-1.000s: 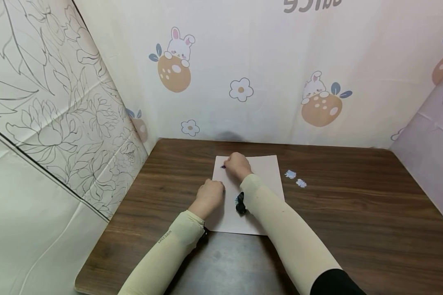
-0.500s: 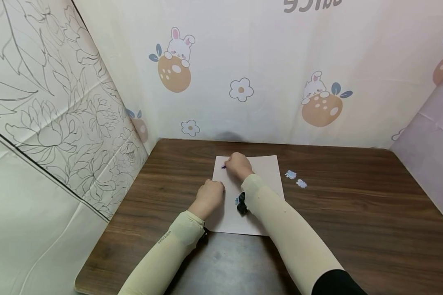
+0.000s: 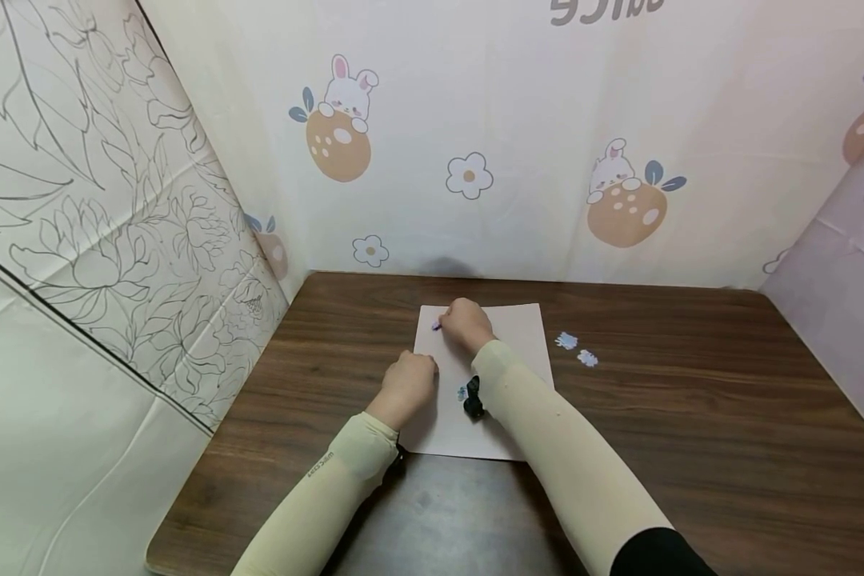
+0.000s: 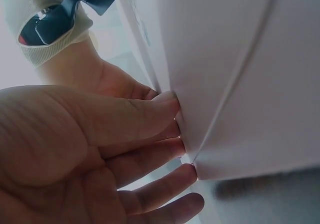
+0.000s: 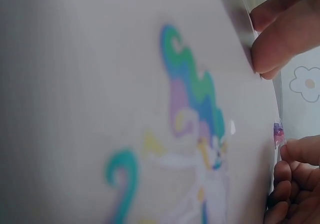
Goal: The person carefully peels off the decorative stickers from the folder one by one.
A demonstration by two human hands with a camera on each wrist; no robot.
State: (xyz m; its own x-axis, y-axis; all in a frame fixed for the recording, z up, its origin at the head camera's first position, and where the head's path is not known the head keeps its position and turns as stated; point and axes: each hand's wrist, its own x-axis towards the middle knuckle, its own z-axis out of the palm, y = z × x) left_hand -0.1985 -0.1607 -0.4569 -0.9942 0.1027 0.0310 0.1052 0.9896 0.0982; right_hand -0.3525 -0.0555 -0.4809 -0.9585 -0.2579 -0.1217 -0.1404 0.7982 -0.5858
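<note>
A white sheet of paper (image 3: pixel 504 424) lies on the brown table. My left hand (image 3: pixel 409 384) rests at its left edge; in the left wrist view, the thumb (image 4: pixel 162 106) and fairly straight fingers touch the paper. Near the upper left corner, my right hand (image 3: pixel 464 322) pinches a small purple and pink sticker (image 5: pixel 278 133) with clear edges, between thumb and curled fingers, close over the sheet. On the paper below the right wrist sits a unicorn sticker (image 5: pixel 192 98) with a green, blue and purple mane; the sleeve and wrist camera partly cover it in the head view.
Two small pale blue cut-out pieces, an upper one (image 3: pixel 566 340) and a lower one (image 3: pixel 587 358), lie on the table (image 3: pixel 691 416) right of the paper. A printed curtain (image 3: pixel 533 120) hangs behind the table, and a flower-patterned sheet (image 3: pixel 115 240) stands at left.
The right hand stays at the paper's upper left, its wrist shifting slightly right. The purple sticker at its fingertips shows at a slightly different tilt. The left hand has not moved.
</note>
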